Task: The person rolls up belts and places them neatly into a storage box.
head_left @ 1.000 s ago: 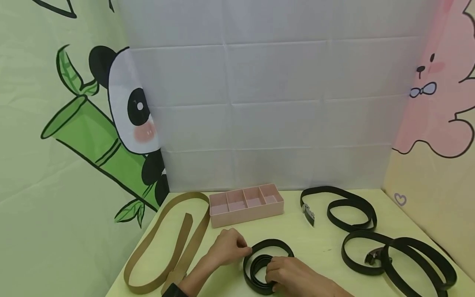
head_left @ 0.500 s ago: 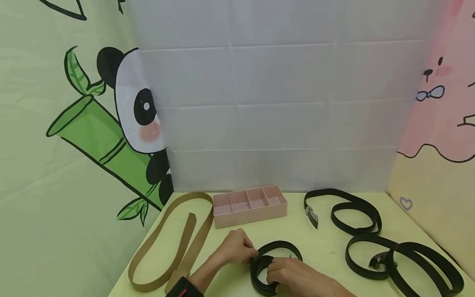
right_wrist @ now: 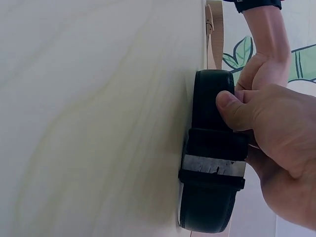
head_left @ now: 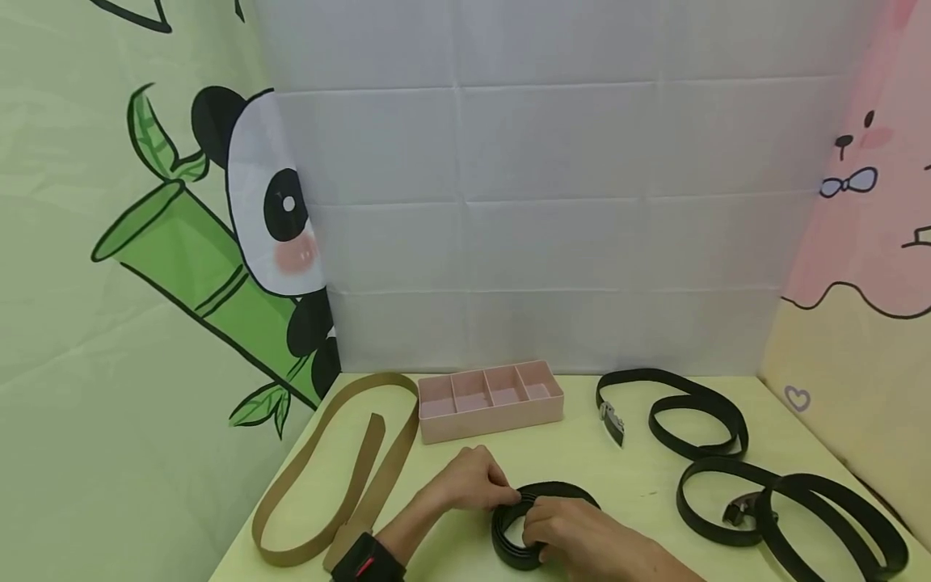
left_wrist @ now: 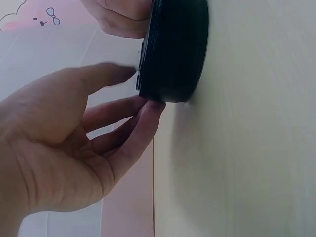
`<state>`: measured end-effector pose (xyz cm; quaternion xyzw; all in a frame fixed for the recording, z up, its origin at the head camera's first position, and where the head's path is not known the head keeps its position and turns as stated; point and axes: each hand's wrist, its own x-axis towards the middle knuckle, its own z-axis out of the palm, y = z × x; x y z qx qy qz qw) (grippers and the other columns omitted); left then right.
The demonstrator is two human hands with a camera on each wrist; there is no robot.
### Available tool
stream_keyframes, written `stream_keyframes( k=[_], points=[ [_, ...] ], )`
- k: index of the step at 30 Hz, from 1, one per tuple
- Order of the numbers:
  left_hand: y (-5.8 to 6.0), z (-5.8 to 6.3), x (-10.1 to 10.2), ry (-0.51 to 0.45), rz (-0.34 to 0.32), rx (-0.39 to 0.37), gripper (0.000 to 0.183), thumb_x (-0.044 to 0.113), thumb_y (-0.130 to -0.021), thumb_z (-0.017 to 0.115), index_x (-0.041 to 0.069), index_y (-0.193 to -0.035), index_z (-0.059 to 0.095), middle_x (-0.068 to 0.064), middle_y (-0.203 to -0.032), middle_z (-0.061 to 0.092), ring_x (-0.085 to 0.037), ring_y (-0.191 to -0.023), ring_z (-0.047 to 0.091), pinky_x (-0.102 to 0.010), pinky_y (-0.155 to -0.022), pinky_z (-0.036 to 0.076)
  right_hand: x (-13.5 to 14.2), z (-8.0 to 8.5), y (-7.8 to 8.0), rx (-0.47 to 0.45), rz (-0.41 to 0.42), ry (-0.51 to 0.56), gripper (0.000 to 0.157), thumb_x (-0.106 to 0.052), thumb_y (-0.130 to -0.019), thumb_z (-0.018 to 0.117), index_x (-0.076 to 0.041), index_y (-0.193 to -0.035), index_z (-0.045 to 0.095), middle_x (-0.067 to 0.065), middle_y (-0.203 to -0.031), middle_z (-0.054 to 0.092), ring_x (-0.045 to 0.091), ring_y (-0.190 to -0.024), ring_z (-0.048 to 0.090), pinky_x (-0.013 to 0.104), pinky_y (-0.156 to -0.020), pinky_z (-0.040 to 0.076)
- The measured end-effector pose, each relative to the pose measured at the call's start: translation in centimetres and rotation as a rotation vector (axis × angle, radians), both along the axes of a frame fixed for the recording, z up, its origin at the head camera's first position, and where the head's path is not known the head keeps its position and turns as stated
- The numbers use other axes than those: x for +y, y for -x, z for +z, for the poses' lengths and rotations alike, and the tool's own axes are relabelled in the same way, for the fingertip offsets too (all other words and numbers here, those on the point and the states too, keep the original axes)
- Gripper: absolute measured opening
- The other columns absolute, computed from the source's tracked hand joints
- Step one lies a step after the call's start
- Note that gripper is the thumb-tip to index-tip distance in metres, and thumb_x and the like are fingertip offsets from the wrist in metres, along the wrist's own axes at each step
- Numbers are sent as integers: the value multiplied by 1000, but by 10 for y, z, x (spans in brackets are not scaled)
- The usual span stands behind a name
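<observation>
A black belt (head_left: 512,554) stands on its edge in a coil near the table's front, with a wider outer loop at its far right. My left hand (head_left: 476,482) pinches the coil's far left side; in the left wrist view its thumb (left_wrist: 111,75) is at the upper edge and the fingertips touch the outer wall. My right hand (head_left: 582,533) grips the near right side. In the right wrist view, its thumb (right_wrist: 228,101) presses the outside of the coil, beside a buckle (right_wrist: 213,165) with a silvery band. The right fingers are mostly hidden behind the belt.
A tan belt (head_left: 291,469) lies in a long loop at the left. Behind the hands stands a pink four-compartment box (head_left: 490,416). Two more black belts lie at the right, a farther one (head_left: 658,376) and a nearer one (head_left: 836,517).
The outer loop of the black belt has shrunk and lies closer round the inner coil. My left hand has moved slightly right along it; the right hand stays in nearly the same place.
</observation>
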<state>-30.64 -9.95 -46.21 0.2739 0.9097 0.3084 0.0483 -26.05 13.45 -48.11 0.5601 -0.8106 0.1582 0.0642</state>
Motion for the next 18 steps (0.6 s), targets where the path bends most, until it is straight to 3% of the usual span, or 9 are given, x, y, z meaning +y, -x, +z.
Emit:
stream_keyframes(
  k=[5, 10, 14, 18],
  points=[
    [-1, 2, 6, 72, -5, 64, 12, 28, -75, 87, 19, -68, 84, 16, -58, 70, 4, -49, 54, -13, -45, 42, 1, -1, 0, 11, 9, 11, 27, -11, -80, 86, -18, -105, 78, -13, -108, 69, -3, -105, 57, 17, -86, 53],
    [-1, 3, 12, 128, 21, 103, 11, 24, -75, 88, 18, -68, 83, 15, -60, 71, 2, -52, 56, -15, -48, 46, 8, 0, -1, 7, -21, 36, 22, -18, -86, 83, -19, -107, 77, -12, -113, 66, -2, -107, 55, 20, -88, 53],
    [-2, 1, 13, 140, 32, 95, 11, 23, -77, 88, 18, -69, 83, 14, -62, 71, 2, -55, 58, -16, -50, 48, 27, 8, 1, -56, -103, 114, 21, -21, -92, 78, -18, -112, 75, -7, -120, 64, 2, -110, 56, 28, -90, 54],
    [-1, 2, 12, 140, 37, 124, 10, 22, -77, 87, 18, -68, 83, 14, -61, 71, 2, -54, 57, -16, -50, 48, 49, 19, 1, -67, -202, 149, 13, -30, -94, 75, -21, -104, 74, -9, -112, 63, 5, -100, 60, 28, -81, 55]
  ],
)
